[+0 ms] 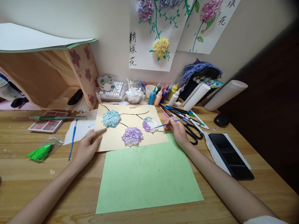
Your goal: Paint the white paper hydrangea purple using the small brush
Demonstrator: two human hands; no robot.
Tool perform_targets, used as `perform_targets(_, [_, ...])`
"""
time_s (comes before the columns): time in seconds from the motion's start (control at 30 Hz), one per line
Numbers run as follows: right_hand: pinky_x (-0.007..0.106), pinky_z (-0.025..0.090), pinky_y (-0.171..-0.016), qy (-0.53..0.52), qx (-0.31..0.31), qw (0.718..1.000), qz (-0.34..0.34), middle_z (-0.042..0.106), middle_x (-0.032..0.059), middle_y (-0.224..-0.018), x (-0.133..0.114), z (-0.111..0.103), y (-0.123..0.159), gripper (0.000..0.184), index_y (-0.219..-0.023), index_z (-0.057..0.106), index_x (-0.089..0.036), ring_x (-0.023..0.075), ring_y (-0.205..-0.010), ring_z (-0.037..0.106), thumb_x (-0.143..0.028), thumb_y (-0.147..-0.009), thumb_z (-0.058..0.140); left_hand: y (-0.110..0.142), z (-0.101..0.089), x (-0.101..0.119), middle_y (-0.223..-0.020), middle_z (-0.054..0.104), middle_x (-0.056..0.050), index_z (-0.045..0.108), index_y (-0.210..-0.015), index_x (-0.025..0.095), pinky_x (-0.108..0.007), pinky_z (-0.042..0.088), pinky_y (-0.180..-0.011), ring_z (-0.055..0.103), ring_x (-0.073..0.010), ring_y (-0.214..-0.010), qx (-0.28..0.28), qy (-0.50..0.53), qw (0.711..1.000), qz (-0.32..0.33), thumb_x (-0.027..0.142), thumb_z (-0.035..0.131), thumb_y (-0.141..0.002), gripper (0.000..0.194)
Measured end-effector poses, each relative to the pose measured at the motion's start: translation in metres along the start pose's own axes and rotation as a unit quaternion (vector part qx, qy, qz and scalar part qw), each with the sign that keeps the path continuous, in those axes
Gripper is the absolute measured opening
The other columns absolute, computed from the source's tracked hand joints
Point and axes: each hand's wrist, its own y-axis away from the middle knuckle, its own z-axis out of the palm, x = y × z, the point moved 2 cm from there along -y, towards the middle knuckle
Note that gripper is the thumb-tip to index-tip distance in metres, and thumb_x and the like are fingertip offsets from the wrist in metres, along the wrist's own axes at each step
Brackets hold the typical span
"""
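My right hand point(177, 129) pinches a thin blue paintbrush point(161, 125). The brush's tip reaches a small flower-shaped paint palette point(150, 124) smeared with purple and pale blue. That palette rests on a cream sheet of paper point(140, 109) with black branch lines. Also on the sheet are a ruffled blue-and-white paper flower point(111, 118) and a purple-and-white one point(132, 136). At the sheet's left edge lies my left hand point(90, 144), its index finger stretched onto the paper and nothing in its grasp. A green sheet point(149, 180) lies partly under the cream one.
Paint bottles point(152, 96), a white cup point(150, 90) and a bowl of white scraps point(134, 93) line the back. To the right are pens point(182, 110), black-handled scissors point(194, 134) and a phone point(230, 155). Another brush point(73, 140) and a green bag point(42, 151) lie left.
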Motion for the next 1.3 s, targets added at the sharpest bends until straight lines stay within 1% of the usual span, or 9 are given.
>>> perform_targets(0.27, [0.027,0.053,-0.059,-0.014,0.005,1.000,0.008,0.062,-0.0018,-0.059,0.001,0.001,0.000,0.039,-0.071,0.058,-0.021,0.0135,-0.058,0.062,-0.059,-0.082,0.057,0.000,0.001,-0.002,-0.085,0.058,-0.003,0.068,-0.118,0.020,-0.035,0.048,-0.080,0.057,-0.0223,-0.083,-0.002,0.004,1.000,-0.006,0.041,0.048,-0.086,0.043])
perform_targets(0.43, [0.027,0.051,-0.057,-0.025,0.002,1.000,0.006,0.062,-0.0007,-0.062,0.004,-0.002,-0.001,0.035,-0.071,0.059,-0.020,0.0138,-0.058,0.061,-0.053,-0.082,0.060,0.000,0.001,-0.003,-0.087,0.059,-0.004,0.067,-0.118,0.020,-0.035,0.048,-0.081,0.057,-0.0226,-0.087,-0.005,0.009,1.000,0.000,0.039,0.048,-0.087,0.041])
perform_targets(0.53, [0.027,0.051,-0.062,-0.047,0.027,0.998,-0.013,0.061,-0.0013,-0.067,-0.001,-0.001,0.001,0.030,-0.074,0.059,-0.021,0.0131,-0.062,0.060,-0.049,-0.085,0.057,0.000,0.002,-0.003,-0.084,0.058,-0.003,0.067,-0.119,0.019,-0.036,0.049,-0.082,0.058,-0.0227,-0.086,-0.003,0.009,1.000,0.001,0.039,0.047,-0.088,0.042])
perform_targets(0.63, [0.028,0.050,-0.065,-0.078,0.033,0.996,-0.027,0.060,-0.0013,-0.073,-0.012,0.009,0.013,0.023,-0.078,0.056,-0.022,0.0134,-0.067,0.060,-0.041,-0.089,0.050,0.001,0.002,-0.002,-0.085,0.059,-0.004,0.068,-0.118,0.015,-0.037,0.049,-0.086,0.058,-0.0231,-0.086,0.002,0.014,1.000,0.002,0.039,0.046,-0.087,0.044])
perform_targets(0.73, [0.030,0.048,-0.066,-0.092,-0.016,0.995,-0.028,0.060,0.0003,-0.073,-0.023,0.026,0.036,0.019,-0.077,0.057,-0.022,0.0151,-0.069,0.059,-0.034,-0.089,0.049,0.001,0.002,0.000,-0.088,0.062,-0.004,0.069,-0.115,0.017,-0.036,0.048,-0.089,0.059,-0.0222,-0.086,0.005,0.013,1.000,0.001,0.037,0.047,-0.086,0.043])
perform_targets(0.83, [0.032,0.046,-0.071,-0.043,-0.100,0.987,-0.118,0.061,0.0017,-0.078,-0.028,0.039,0.060,0.021,-0.082,0.059,-0.022,0.0160,-0.076,0.057,-0.029,-0.094,0.043,0.001,0.003,0.000,-0.091,0.062,-0.005,0.070,-0.115,0.018,-0.037,0.049,-0.086,0.058,-0.0218,-0.084,0.003,0.017,1.000,-0.004,0.037,0.047,-0.086,0.041])
perform_targets(1.0, [0.034,0.043,-0.073,0.059,-0.144,0.956,-0.251,0.063,0.0027,-0.082,-0.027,0.043,0.075,0.020,-0.089,0.057,-0.022,0.0173,-0.078,0.057,-0.020,-0.095,0.038,0.002,0.005,-0.002,-0.094,0.061,-0.005,0.069,-0.117,0.017,-0.038,0.048,-0.090,0.058,-0.0224,-0.088,0.004,0.030,1.000,-0.004,0.034,0.047,-0.086,0.041])
perform_targets(1.13, [0.035,0.043,-0.071,0.105,-0.158,0.938,-0.289,0.064,0.0038,-0.083,-0.029,0.043,0.076,0.020,-0.090,0.057,-0.022,0.0187,-0.078,0.057,-0.017,-0.093,0.038,0.002,0.006,-0.003,-0.090,0.059,-0.005,0.068,-0.118,0.016,-0.036,0.047,-0.090,0.057,-0.0218,-0.089,0.001,0.029,1.000,0.000,0.034,0.046,-0.087,0.042])
perform_targets(1.3, [0.035,0.043,-0.072,0.123,-0.145,0.940,-0.284,0.064,0.0038,-0.083,-0.029,0.044,0.076,0.020,-0.090,0.056,-0.022,0.0183,-0.079,0.058,-0.014,-0.092,0.038,0.001,0.006,-0.004,-0.085,0.055,-0.005,0.068,-0.118,0.012,-0.034,0.047,-0.085,0.056,-0.0218,-0.085,0.003,0.030,1.000,0.002,0.035,0.046,-0.086,0.045])
